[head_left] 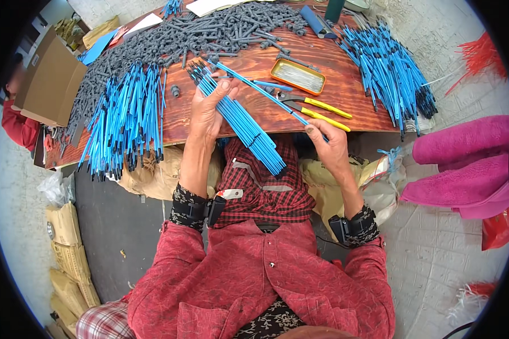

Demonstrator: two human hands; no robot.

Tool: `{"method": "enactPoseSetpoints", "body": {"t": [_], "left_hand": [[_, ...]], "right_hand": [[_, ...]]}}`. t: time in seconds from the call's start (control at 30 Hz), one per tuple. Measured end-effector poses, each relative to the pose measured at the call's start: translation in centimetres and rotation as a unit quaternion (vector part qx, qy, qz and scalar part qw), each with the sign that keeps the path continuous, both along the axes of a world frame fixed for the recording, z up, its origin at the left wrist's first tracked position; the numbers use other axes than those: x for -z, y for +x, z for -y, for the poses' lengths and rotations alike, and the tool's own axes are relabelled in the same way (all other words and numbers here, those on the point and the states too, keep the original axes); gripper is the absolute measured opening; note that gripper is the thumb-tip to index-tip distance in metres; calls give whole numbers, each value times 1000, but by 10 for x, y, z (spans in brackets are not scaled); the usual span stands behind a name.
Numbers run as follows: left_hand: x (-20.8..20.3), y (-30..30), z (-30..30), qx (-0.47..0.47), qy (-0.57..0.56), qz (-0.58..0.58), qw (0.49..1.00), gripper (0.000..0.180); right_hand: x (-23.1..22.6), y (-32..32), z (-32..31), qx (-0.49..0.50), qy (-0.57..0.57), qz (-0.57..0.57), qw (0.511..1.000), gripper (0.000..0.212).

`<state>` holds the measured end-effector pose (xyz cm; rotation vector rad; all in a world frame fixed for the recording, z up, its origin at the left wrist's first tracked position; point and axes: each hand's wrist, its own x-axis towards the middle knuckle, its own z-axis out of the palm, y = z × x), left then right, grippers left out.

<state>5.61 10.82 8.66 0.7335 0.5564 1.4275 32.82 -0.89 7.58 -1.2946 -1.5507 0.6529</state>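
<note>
My left hand (210, 104) is closed round a bundle of thin blue rods (240, 127) with dark ends, which slants down over my lap. A dark band crosses the bundle near its lower part. Between the fingers of my right hand (329, 138) is the lower end of a single blue rod (271, 97). That rod runs up and left, its dark tip close above my left fingers. Just beyond my right hand, pliers (316, 106) with yellow handles lie on the wooden table (178, 116). Near them is a shallow orange-rimmed tin (298, 76) holding thin pale pins or wires.
Grey plastic parts (209, 34) are heaped along the table's far side. Piles of blue rods overhang its edge at left (124, 116) and right (387, 73). An open cardboard box (51, 79) stands far left, beside another person's red sleeve (20, 124). Pink cloth (464, 164) hangs at right.
</note>
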Motion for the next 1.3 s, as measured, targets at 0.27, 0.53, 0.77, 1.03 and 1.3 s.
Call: {"method": "enactPoseSetpoints", "body": {"t": [0.27, 0.53, 0.77, 1.03, 1.3], "left_hand": [[-4, 2, -2, -23, -18, -13, 999, 33], [-7, 3, 4, -15, 37, -8, 999, 32], [0, -11, 1, 25, -2, 126, 992, 33], [11, -15, -14, -25, -49, 46, 997, 23], [17, -13, -17, -8, -92, 102, 990, 22]], "right_hand": [[0, -28, 8, 72, 180, 91, 977, 20], [-2, -44, 13, 97, 218, 130, 962, 31], [-1, -44, 6, 120, 278, 211, 929, 38], [11, -49, -3, 92, 290, 243, 921, 41], [13, -51, -4, 135, 310, 267, 902, 38]]}}
